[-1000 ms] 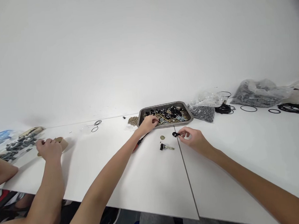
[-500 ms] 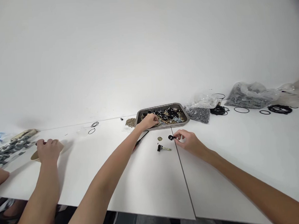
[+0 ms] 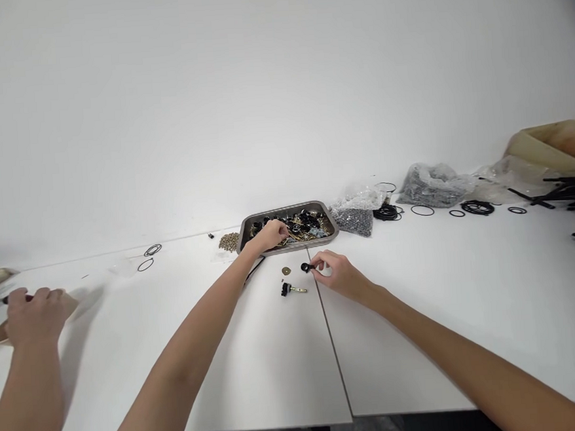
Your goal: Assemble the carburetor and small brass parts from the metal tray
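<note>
My left hand [image 3: 273,233] reaches into the metal tray [image 3: 335,233], its fingers bent and pressed together among the small parts. What they grip, if anything, is hidden. Between the fingertips of my right hand [image 3: 338,271] is a black ring-shaped part [image 3: 305,267], held just above the table by its short stem. To the left of it lies a flat brass-coloured disc [image 3: 286,271]. Nearer to me rests a black knob-like part with a brass-coloured shaft [image 3: 293,289]. A thin dark tool [image 3: 256,269] lies partly hidden behind my left forearm.
A pile of small brass-coloured pieces [image 3: 229,242] sits left of the tray. Right of it are a bag of small grey parts [image 3: 357,221], black cord coils [image 3: 478,208] and another bag [image 3: 433,185]. At far left, another person's hand [image 3: 36,315] holds a beige container [image 3: 70,303].
The view has turned to the right, bringing black rods at the far right into sight. My left hand stays in the tray, and my right hand still holds the black ring-shaped part.
</note>
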Tool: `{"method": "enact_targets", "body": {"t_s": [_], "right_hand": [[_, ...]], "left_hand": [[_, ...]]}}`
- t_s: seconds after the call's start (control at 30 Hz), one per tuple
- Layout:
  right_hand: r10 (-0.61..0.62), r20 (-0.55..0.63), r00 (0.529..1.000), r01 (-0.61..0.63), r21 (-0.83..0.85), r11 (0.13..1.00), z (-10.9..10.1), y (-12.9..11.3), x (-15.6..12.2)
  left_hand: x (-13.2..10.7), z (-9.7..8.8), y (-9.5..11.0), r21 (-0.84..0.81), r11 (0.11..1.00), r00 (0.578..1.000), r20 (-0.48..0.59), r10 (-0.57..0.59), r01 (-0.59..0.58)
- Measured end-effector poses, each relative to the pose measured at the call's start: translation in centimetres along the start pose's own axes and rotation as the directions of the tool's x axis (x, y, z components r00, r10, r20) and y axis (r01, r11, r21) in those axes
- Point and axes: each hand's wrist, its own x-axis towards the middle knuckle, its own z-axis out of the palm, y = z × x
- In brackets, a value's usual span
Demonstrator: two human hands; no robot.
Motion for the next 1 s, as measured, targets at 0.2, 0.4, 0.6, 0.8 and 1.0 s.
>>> {"method": "enact_targets", "body": {"t_s": [0.2, 0.4, 0.6, 0.8, 1.0], "right_hand": [[0.024, 0.009, 1.000, -0.024, 0.015, 1.000, 0.1, 0.1, 0.0], [0.009, -0.005, 1.000, -0.009, -0.002, 1.000, 0.2, 0.4, 0.1], [0.011, -0.004, 1.000, -0.011, -0.010, 1.000, -0.1, 0.2, 0.1], [-0.003, -0.011, 1.000, 0.003, -0.011, 1.000, 0.1, 0.7, -0.1], [0.025, -0.017, 1.000, -0.024, 0.031, 0.999, 0.1, 0.6, 0.0]], "left_hand": [[0.3, 0.7, -0.4, -0.034, 0.999, 0.999, -0.040, 0.016, -0.017], [0.8, 0.5, -0.2, -0.076, 0.997, 0.995, -0.099, 0.002, -0.009], [1.6, 0.9, -0.4, -0.069, 0.997, 0.983, -0.176, -0.043, 0.032], [1.4, 1.1, -0.5, -0.051, 0.998, 0.996, -0.078, -0.037, 0.033], [1.2, 0.9, 0.6, -0.130, 0.991, 0.998, -0.038, -0.047, 0.042]]}}
